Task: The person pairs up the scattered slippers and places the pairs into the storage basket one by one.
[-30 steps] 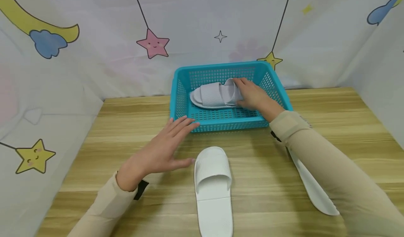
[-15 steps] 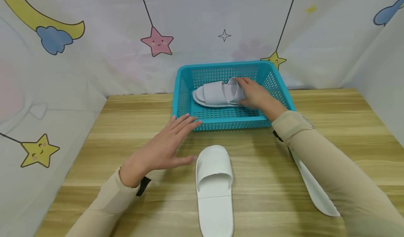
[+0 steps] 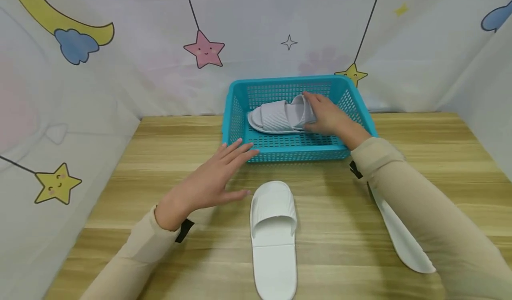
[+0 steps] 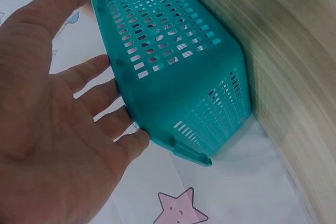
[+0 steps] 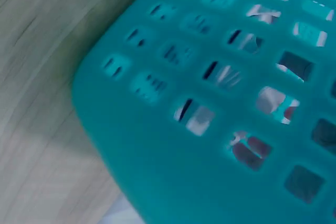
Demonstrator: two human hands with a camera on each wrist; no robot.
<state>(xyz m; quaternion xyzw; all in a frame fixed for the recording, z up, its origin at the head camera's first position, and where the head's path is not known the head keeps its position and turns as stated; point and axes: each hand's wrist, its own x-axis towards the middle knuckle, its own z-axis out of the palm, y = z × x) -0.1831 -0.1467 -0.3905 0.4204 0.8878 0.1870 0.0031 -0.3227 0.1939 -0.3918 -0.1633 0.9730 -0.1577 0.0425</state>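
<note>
In the head view, a turquoise mesh basket (image 3: 304, 152) stands at the back of the table. Inside it lies a pale ribbed slipper (image 3: 276, 117), toe to the left, and a second ribbed strap (image 3: 306, 112) shows at its right end. Around that strap my right hand (image 3: 330, 117) curls, fingers on the far side and thumb on the near side. Straight and spread, the fingers of my left hand (image 3: 210, 175) reach the basket's front left rim; the left wrist view shows their tips along the edge. The right wrist view is filled by the basket wall (image 5: 157, 150), hiding most of the hand.
A white slipper (image 3: 274, 260) lies on the wooden table (image 3: 168, 158) in front of the basket, toe away from me. Another white slipper (image 3: 404, 240) lies partly under my right sleeve. A printed cloth (image 3: 160, 69) hangs right behind the table.
The head view has shifted slightly, so everything sits a little further right and higher. Both hands keep nearly the same places at the basket; the right fingertips sit slightly higher over the strap.
</note>
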